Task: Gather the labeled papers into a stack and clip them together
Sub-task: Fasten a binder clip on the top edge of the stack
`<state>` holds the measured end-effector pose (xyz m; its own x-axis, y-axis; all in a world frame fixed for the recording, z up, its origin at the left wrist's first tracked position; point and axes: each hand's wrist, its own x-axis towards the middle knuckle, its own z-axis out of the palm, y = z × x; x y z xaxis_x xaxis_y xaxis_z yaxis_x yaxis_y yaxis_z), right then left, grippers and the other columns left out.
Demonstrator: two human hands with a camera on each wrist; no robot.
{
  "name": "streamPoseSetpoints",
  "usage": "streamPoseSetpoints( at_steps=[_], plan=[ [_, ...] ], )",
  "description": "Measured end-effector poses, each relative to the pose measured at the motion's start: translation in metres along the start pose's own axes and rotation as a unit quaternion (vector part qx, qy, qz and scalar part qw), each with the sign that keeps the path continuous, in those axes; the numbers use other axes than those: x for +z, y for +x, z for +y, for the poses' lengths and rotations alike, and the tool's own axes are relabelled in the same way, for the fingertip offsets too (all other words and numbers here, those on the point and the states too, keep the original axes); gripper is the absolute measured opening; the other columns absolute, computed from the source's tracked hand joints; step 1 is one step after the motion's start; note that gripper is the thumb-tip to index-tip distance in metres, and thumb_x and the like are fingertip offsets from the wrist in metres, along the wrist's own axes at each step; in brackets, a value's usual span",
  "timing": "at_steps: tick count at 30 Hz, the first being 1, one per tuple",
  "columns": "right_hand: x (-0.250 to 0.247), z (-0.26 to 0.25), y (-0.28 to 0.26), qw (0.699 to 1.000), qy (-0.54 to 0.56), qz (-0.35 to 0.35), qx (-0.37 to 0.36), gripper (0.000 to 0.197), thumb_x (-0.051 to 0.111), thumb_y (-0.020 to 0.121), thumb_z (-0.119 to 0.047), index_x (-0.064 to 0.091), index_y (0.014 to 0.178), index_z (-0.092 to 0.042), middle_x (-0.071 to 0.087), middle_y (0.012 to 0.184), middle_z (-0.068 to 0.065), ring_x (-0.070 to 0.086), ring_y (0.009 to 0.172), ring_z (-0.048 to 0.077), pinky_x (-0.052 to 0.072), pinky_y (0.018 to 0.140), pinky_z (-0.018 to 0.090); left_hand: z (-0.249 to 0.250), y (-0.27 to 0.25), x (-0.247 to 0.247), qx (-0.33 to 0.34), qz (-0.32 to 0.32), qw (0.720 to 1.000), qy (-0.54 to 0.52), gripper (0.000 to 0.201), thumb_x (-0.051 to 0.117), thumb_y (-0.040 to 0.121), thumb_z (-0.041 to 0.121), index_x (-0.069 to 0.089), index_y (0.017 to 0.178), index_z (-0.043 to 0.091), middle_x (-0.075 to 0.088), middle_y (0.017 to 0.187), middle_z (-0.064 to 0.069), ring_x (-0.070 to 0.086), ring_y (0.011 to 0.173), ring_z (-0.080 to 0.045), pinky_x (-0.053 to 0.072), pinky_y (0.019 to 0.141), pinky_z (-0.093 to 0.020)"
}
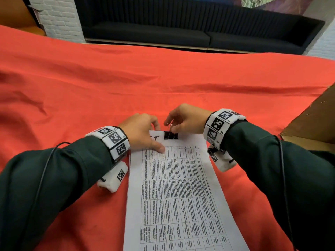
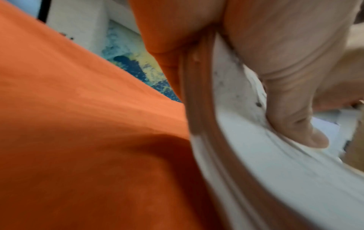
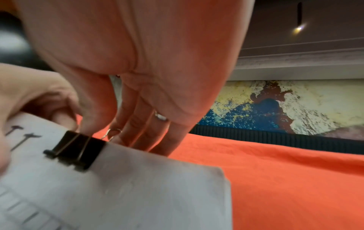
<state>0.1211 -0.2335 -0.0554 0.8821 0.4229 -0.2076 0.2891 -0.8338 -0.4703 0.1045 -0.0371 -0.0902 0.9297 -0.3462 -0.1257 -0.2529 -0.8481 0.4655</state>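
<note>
Papers [image 1: 181,192] lie stacked on the red-covered table [image 1: 72,84], running from 6 o'clock up to centre. Left hand [image 1: 143,133] at 10 o'clock of the stack: thumb presses the top sheet, fingers curl over the far edge. Black clip [image 1: 170,135] sits on that far edge. Right hand [image 1: 186,120] at 1 o'clock pinches a wire handle of the clip.

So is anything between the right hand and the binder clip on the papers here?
Nothing visible. The right hand pinches the wire handle of the binder clip, which sits on the far edge of the papers. The left hand holds the papers beside it, clear of the clip.
</note>
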Motion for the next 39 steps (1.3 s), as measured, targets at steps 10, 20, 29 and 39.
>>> streamPoseSetpoints(
  at_steps=[10,20,29,39],
  plan=[
    [0.015,0.017,0.002,0.992,0.107,0.068,0.023,0.016,0.069,0.096,-0.029,0.075,0.092,-0.015,0.070,0.078,-0.007,0.063,0.073,0.008,0.050,0.077,0.027,-0.038,-0.024,0.012,-0.138,-0.122,0.819,-0.544,0.060,0.087,0.065,0.011,0.070,0.120,-0.007,0.073,0.118,-0.028,0.075,0.104,-0.035,0.063,0.088,-0.042],
    [0.015,0.012,-0.001,0.986,0.129,0.084,0.066,0.024,0.069,0.095,-0.031,0.079,0.094,-0.009,0.076,0.089,0.004,0.062,0.076,0.009,0.049,0.075,0.026,-0.033,-0.026,0.018,-0.155,-0.073,0.802,-0.571,0.043,0.074,0.078,0.004,0.069,0.119,-0.008,0.073,0.115,-0.029,0.074,0.103,-0.036,0.062,0.086,-0.047],
    [0.041,0.030,-0.084,0.867,0.430,0.158,0.194,0.038,0.065,0.098,-0.028,0.062,0.117,0.005,0.072,0.118,0.022,0.072,0.105,0.034,0.055,0.097,0.057,-0.018,-0.049,0.018,-0.162,0.041,0.742,-0.649,0.041,0.072,0.089,0.014,0.063,0.125,-0.005,0.073,0.114,-0.029,0.078,0.084,-0.031,0.065,0.075,-0.049],
    [0.064,0.017,-0.131,0.794,0.523,0.248,0.185,0.024,0.065,0.097,-0.012,0.065,0.113,0.006,0.077,0.094,0.021,0.076,0.079,0.036,0.062,0.070,0.048,0.013,-0.110,0.037,-0.197,-0.020,0.813,-0.547,0.076,0.086,0.071,0.051,0.066,0.128,0.005,0.076,0.117,-0.016,0.073,0.111,-0.036,0.053,0.102,-0.060]
  ],
)
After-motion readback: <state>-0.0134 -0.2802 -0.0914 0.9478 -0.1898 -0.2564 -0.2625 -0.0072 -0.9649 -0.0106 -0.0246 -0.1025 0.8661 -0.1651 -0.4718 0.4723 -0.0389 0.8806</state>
